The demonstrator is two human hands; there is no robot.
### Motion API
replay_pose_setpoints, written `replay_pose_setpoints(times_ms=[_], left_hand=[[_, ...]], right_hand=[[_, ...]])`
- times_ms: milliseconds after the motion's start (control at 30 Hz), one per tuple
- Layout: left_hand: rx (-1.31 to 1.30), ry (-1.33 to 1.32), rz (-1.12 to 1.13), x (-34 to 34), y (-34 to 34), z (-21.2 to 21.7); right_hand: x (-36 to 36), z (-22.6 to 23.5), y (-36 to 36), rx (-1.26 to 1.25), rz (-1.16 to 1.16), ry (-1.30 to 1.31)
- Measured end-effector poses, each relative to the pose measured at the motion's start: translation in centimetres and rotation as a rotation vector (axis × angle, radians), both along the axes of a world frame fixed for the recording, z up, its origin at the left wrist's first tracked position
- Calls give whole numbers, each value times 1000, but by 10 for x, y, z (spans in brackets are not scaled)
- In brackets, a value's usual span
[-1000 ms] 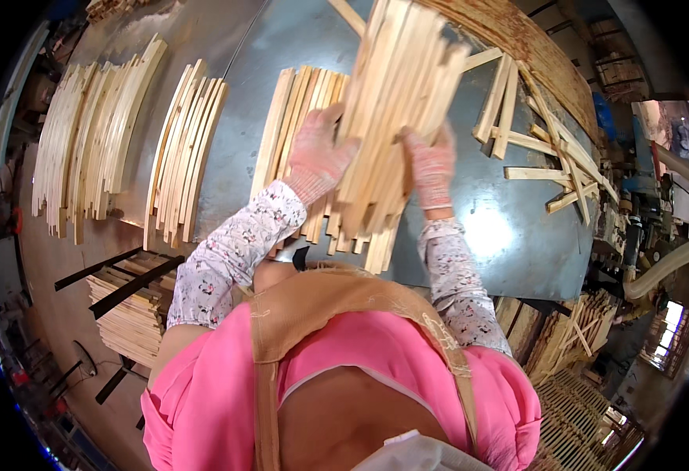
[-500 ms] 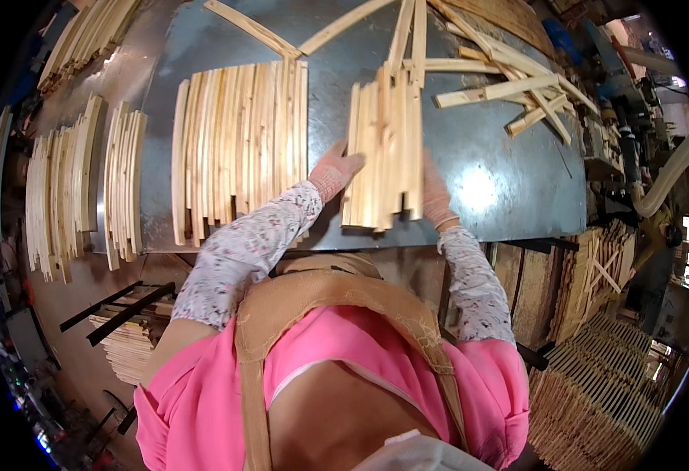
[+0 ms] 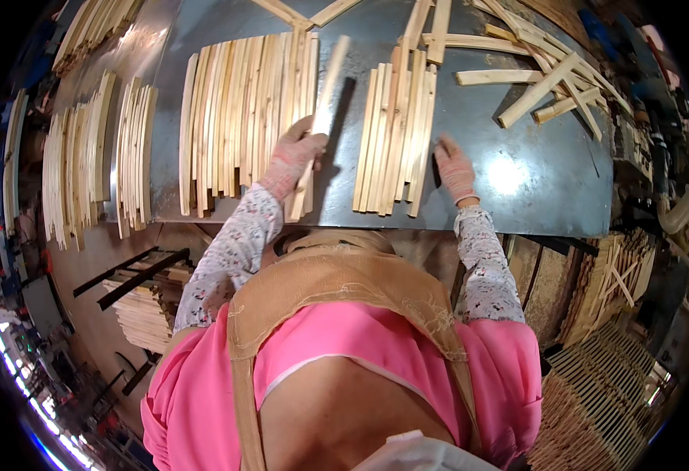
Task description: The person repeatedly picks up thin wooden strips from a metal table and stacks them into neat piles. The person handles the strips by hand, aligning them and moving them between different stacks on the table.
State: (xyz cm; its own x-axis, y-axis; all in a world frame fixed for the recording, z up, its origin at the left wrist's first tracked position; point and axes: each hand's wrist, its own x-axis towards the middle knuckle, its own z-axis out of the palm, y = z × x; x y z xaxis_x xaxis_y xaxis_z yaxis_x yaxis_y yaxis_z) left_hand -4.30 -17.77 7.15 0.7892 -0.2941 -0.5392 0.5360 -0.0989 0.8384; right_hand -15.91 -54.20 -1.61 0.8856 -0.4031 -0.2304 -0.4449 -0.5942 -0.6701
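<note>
My left hand (image 3: 291, 159), in a pinkish glove, grips a single pale wooden slat (image 3: 331, 86), tilted and slightly blurred, along the right edge of a wide row of slats (image 3: 235, 118). To its right lies a smaller row of slats (image 3: 391, 133), set side by side with uneven ends. My right hand (image 3: 456, 170), gloved too, is just right of that smaller row, fingers stretched forward and holding nothing. A strip of bare metal tabletop (image 3: 343, 169) separates the two rows.
Loose slats lie crossed in a heap (image 3: 548, 90) at the far right of the table. More rows of slats (image 3: 78, 169) stand at the left. Stacked wood (image 3: 596, 392) is on the floor at the lower right, with another stack (image 3: 144, 314) below the table's left side.
Both hands were at the sides of the smaller row. My left hand has moved left with one slat, and my right hand has come slightly away to the right.
</note>
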Motion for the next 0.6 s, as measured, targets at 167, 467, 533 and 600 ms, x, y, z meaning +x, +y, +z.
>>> replay_pose_setpoints(times_ms=[167,467,533,600], left_hand=[[575,-231,261,42,133,18],[1635,-363,-39,136,379,-20],[1719,-502,-29,138,407,-56],[1543,-461,-70,143,421,-59]], right_hand=[[45,17,25,105,-153,-257],[159,41,236,105,186,-372],[171,45,269,-52,139,-243],[178,51,291,-106,1,-108]])
